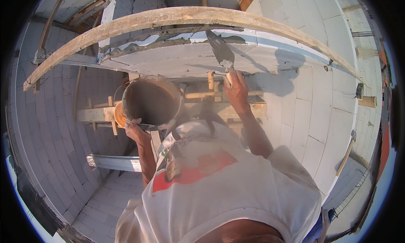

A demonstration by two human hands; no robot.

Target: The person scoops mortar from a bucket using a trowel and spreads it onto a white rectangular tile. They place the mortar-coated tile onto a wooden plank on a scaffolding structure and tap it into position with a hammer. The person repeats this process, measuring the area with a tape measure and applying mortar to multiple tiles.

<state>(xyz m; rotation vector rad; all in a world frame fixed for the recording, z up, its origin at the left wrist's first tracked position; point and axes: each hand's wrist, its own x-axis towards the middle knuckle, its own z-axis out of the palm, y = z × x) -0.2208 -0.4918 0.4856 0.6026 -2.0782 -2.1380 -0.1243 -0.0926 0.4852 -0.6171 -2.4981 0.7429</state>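
Note:
My left hand (136, 130) is closed on the rim of a dark bucket (175, 93), whose opening faces up toward me; its inside is shadowed and what it holds is hard to make out. In my right hand (237, 91) is the handle of a trowel (221, 48), its grey blade pointing away from me. The blade lies over the mortar-smeared top edge of a white block wall (177, 60). A dab of pale mortar clings near the blade's heel. Grey mortar (139, 47) runs along that edge, mostly to the left of the trowel.
A long wooden batten (198, 16) spans just beyond the wall edge. Timber planks and poles (236, 111) stand below, between me and the wall. Behind the bucket shows an orange container (120, 115). Metal channels (114, 162) lie lower left. Block walls (310, 103) rise on both sides.

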